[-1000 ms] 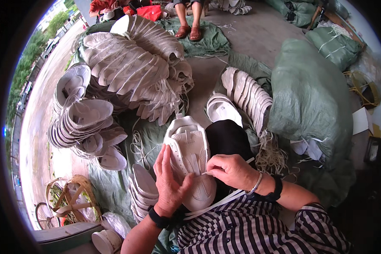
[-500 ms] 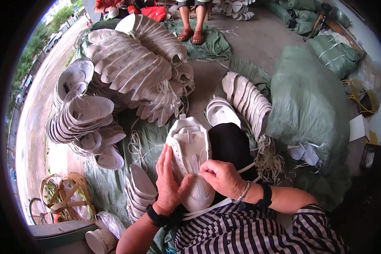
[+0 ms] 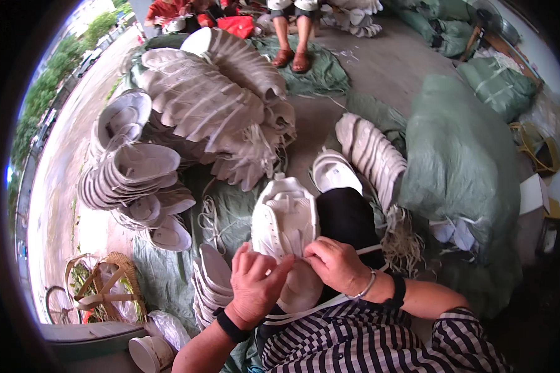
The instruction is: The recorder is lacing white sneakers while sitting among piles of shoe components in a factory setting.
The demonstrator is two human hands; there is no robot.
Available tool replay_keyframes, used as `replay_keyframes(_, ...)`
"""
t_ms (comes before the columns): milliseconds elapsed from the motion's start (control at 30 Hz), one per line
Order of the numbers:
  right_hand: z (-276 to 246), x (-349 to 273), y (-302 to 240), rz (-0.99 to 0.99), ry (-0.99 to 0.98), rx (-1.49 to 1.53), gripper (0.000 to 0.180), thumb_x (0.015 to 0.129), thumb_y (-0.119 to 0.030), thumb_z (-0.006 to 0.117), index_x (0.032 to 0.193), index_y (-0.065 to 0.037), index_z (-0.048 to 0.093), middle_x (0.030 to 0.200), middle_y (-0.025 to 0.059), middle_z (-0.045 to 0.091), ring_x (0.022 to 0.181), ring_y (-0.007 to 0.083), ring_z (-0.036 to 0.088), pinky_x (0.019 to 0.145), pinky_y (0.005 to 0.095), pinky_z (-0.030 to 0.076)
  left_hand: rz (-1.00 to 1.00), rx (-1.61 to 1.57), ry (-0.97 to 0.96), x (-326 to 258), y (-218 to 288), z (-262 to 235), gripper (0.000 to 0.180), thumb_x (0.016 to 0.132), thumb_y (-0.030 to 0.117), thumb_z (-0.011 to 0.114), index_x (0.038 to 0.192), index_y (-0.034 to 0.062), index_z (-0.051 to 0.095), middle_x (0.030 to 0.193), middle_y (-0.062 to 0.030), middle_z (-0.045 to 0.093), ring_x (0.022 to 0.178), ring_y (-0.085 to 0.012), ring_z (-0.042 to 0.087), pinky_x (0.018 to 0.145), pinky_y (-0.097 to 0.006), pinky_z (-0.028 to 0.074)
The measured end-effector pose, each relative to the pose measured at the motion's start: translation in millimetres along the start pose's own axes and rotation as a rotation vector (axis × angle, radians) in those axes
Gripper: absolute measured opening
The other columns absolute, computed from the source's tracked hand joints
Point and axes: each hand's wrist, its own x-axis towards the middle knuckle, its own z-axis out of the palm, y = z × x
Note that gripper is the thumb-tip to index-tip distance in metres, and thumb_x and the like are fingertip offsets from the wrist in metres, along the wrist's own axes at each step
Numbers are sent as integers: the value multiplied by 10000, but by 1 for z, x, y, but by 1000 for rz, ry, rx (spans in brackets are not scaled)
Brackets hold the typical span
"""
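A white shoe upper (image 3: 283, 214) with a mesh front and eyelets along its opening lies on my lap, toe toward me. My right hand (image 3: 337, 264) pinches at the bottom of the lacing opening, on what looks like a white shoelace (image 3: 370, 250); a strand shows beside the wrist. Over the left side of the upper, my left hand (image 3: 255, 283) has its fingers curled, its thumb tip close to the right fingertips. Anything in that pinch is too small to make out. More white lace strands cross my lap below the toe.
Stacked white shoe uppers (image 3: 199, 105) form a large pile ahead left, with nested stacks (image 3: 130, 174) beside it. Another row (image 3: 370, 152) lies ahead right, near a big green sack (image 3: 460, 155) and a lace bundle (image 3: 401, 242). A woven basket (image 3: 109, 286) stands left. Other people sit opposite.
My left hand has lifted from lying flat along the upper's side to curled fingers, its thumb beside the right fingertips. My right hand keeps its pinch. The whole view has shifted slightly.
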Motion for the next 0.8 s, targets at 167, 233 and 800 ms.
replay_keyframes(167, -19, 2, -3, 126, -87, 84, 124, 759, -20, 640, 865, -28, 577, 796, 129, 619, 735, 289, 640, 627, 331, 499, -51, -97, -81, 9, 4, -1, 206, 695, 150, 618, 893, 198, 651, 759, 16, 516, 791, -192, 509, 824, -367, 417)
replay_keyframes(233, -19, 4, -4, 97, -100, 10, 119, 757, -33, 648, 855, -37, 582, 776, 129, 616, 725, 284, 641, 619, 334, 499, -81, -77, -98, 9, 5, -2, 202, 666, 144, 660, 855, 216, 662, 712, 35, 547, 740, -181, 531, 720, -330, 439)
replay_keyframes(800, -17, 8, 7, 20, -240, -13, 111, 760, -110, 661, 852, -64, 617, 796, 133, 636, 742, 312, 634, 643, 359, 506, -74, -83, -332, 16, 12, 0, 135, 780, 168, 544, 890, 90, 555, 888, -62, 560, 872, -260, 549, 713, -391, 466)
